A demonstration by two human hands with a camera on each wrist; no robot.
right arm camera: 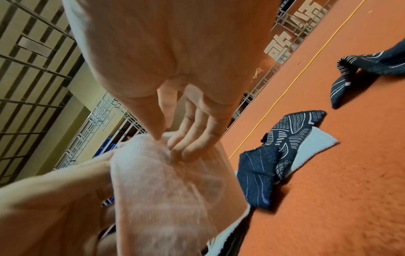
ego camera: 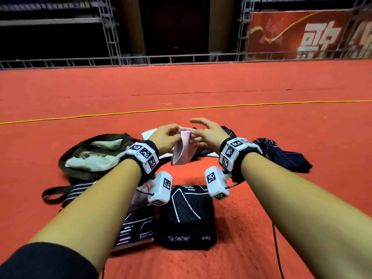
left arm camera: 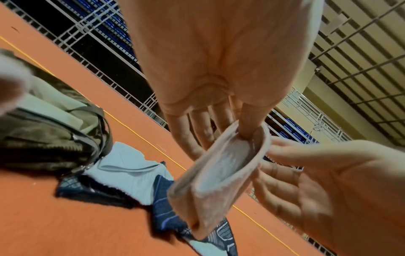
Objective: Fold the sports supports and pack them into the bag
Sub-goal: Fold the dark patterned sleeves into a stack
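Above the carpet I hold a pink tubular support (ego camera: 184, 150) up with both hands. My left hand (ego camera: 174, 136) pinches its upper rim; in the left wrist view the thumb (left arm camera: 249, 128) sits inside the open tube of the pink support (left arm camera: 217, 175), fingers outside. My right hand (ego camera: 196, 135) pinches the opposite rim, thumb and curled fingers (right arm camera: 188, 142) on the pink support (right arm camera: 171, 183), index finger lifted. The olive bag (ego camera: 80, 170) lies open on the floor left of my hands, with pale lining showing. Two folded black patterned supports (ego camera: 187, 216) (ego camera: 134, 228) lie near me.
A striped strap (ego camera: 66, 195) lies under my left forearm. Unfolded dark supports (ego camera: 281, 156) lie at the right, others (right arm camera: 282, 154) on a white cloth (ego camera: 149, 132) beyond my hands. A yellow cable (ego camera: 141, 112) crosses the red carpet; metal railings stand far back.
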